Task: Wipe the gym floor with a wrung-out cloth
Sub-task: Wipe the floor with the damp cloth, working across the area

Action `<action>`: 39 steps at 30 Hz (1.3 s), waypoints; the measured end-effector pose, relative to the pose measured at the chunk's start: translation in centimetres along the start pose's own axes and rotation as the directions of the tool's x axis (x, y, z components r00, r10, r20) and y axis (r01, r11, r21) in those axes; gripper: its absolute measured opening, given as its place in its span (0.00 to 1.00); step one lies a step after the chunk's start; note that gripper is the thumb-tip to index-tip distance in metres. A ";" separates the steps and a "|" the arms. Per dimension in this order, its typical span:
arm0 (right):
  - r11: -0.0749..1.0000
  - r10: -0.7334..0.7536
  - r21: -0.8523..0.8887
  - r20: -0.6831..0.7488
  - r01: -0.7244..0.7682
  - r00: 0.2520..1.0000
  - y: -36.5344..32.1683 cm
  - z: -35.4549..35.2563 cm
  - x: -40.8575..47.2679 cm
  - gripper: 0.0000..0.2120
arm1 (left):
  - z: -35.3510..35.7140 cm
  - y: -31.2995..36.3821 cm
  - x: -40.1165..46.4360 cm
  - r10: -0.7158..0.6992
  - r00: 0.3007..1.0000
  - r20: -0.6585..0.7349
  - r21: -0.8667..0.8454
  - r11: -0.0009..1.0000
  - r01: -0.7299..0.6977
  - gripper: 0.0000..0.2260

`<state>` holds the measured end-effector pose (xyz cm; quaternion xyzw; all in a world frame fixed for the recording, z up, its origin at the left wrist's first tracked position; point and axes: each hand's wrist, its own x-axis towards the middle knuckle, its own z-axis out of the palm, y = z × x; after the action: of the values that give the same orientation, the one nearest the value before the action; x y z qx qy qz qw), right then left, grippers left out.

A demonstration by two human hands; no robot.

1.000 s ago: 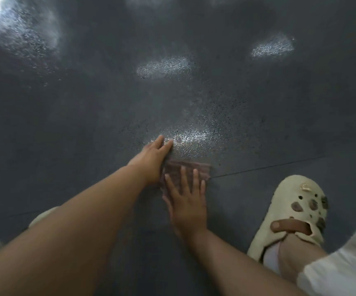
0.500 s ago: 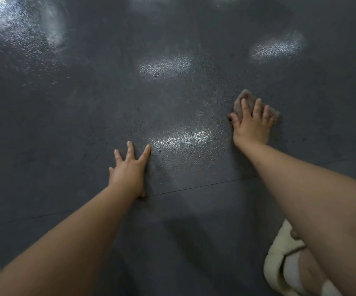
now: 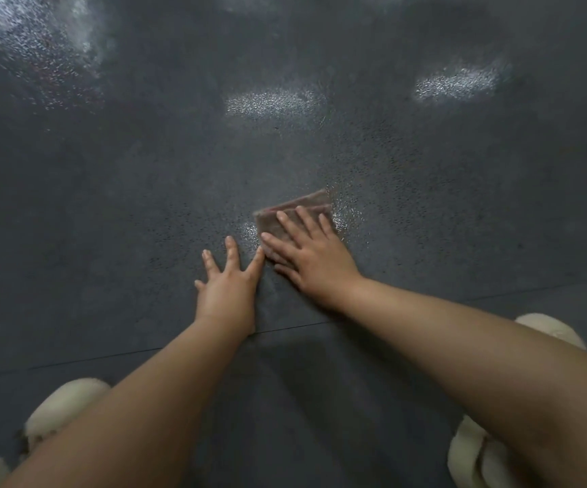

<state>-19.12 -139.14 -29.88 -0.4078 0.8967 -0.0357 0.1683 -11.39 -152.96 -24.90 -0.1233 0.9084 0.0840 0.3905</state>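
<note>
The cloth [image 3: 294, 214] lies flat on the dark floor [image 3: 109, 206], folded into a rectangle. Its long axis runs from lower left to upper right, and the far right corner points away from the person. The right hand [image 3: 315, 257] presses on the cloth with straight, spread fingers, covering its near half. The left hand [image 3: 227, 288] rests flat on the bare floor just beside it, fingers straight and holding nothing, its forefinger tip close to the right thumb. Pale shoes [image 3: 61, 406] flank both forearms.

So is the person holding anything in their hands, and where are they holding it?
Nothing is gripped. The right hand presses flat, fingers straight, on the near part of the cloth. The left hand rests flat on the bare floor.
</note>
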 end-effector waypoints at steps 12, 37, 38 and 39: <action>0.684 0.721 0.216 -0.060 -0.697 0.690 10.8 -4.7 6.0 0.26 | -0.1 0.2 -0.1 -0.006 1.000 0.005 0.007 1.000 0.006 0.50; 0.834 0.535 0.166 -0.011 -0.526 0.845 3.6 -5.7 12.8 0.25 | 0.0 0.0 0.2 0.019 1.000 0.023 0.034 0.999 -0.020 0.45; 0.887 0.445 0.142 -0.009 -0.440 0.895 1.4 -5.2 12.6 0.25 | -0.1 0.0 0.2 0.023 0.999 0.027 0.040 0.999 -0.025 0.44; 0.934 0.340 0.119 0.000 -0.338 0.940 -0.9 -4.7 12.0 0.24 | -0.2 0.0 0.2 0.029 0.999 0.038 0.042 0.999 -0.030 0.43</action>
<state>-27.38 -149.04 -28.57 -0.2360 0.9517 -0.0630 0.1862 -11.64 -153.07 -24.97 -0.1000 0.9043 0.0729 0.4086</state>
